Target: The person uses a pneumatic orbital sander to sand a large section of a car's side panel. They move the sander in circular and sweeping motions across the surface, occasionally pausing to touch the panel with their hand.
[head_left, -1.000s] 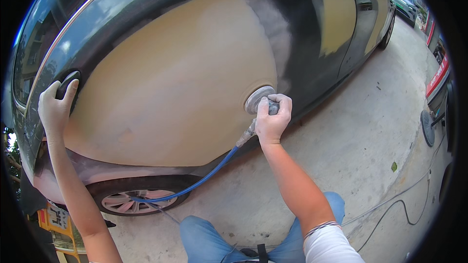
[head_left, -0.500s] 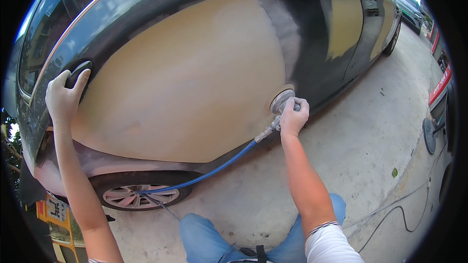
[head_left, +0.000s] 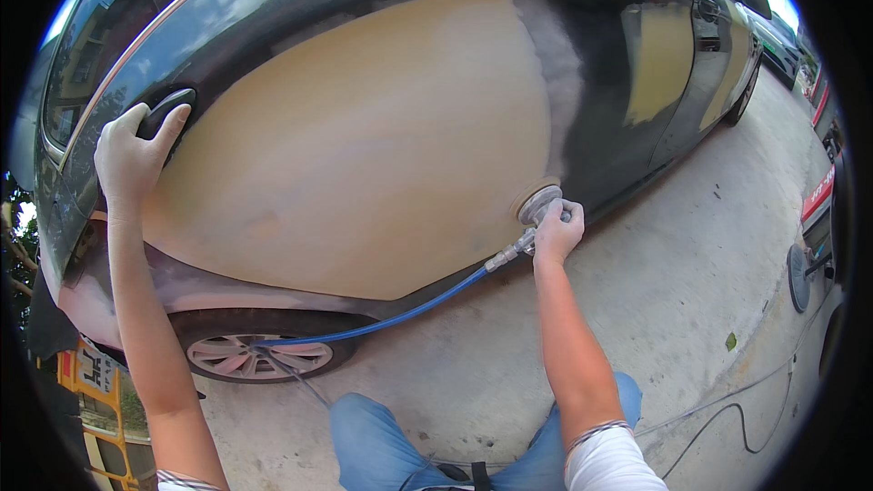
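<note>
While left hand [head_left: 125, 156] grips handle [head_left: 169, 107] high, right hand [head_left: 558, 235] clasps sander [head_left: 536, 205].

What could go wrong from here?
1. The round sander in the right grip sits at the tan patch's lower right edge; tilting it might gouge that edge or scuff the dark panel beside it.
2. The blue hose crosses the wheel, so it could snag and tug the sander.
3. The left grip is on the door handle; if unlatched, the door might swing.

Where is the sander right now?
In the head view, right of centre: the sander is in the right hand, at the lower right of the tan patch.
</note>
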### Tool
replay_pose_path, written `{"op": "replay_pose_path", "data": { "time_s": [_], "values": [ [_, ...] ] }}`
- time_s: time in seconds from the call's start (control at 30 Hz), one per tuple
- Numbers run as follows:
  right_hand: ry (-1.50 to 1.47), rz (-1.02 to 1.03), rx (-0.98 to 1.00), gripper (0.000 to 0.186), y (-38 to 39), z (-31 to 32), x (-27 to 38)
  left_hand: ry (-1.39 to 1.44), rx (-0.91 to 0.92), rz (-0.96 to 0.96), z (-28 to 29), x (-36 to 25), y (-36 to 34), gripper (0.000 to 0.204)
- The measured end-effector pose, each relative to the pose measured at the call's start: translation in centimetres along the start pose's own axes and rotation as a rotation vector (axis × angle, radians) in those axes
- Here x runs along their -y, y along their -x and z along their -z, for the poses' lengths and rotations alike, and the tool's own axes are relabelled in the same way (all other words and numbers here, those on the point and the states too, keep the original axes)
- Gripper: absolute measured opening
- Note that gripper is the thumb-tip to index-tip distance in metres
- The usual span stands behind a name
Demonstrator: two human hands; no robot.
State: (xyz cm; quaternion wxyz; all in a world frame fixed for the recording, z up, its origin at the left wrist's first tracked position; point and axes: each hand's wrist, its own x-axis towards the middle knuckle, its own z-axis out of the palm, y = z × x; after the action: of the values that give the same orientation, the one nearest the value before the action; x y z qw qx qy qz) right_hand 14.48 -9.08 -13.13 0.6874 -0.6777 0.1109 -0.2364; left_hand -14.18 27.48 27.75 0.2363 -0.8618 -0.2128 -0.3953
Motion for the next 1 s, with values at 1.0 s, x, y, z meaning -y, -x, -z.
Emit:
{"op": "replay_pose_path", "data": {
  "time_s": [1.0],
  "values": [
    [-0.108,0.216,0.049,0.016,4.3,-0.5,0.7,-0.02,-0.056,-0.002,-1.0,0.9,0.1,0.073]
  ]
}}
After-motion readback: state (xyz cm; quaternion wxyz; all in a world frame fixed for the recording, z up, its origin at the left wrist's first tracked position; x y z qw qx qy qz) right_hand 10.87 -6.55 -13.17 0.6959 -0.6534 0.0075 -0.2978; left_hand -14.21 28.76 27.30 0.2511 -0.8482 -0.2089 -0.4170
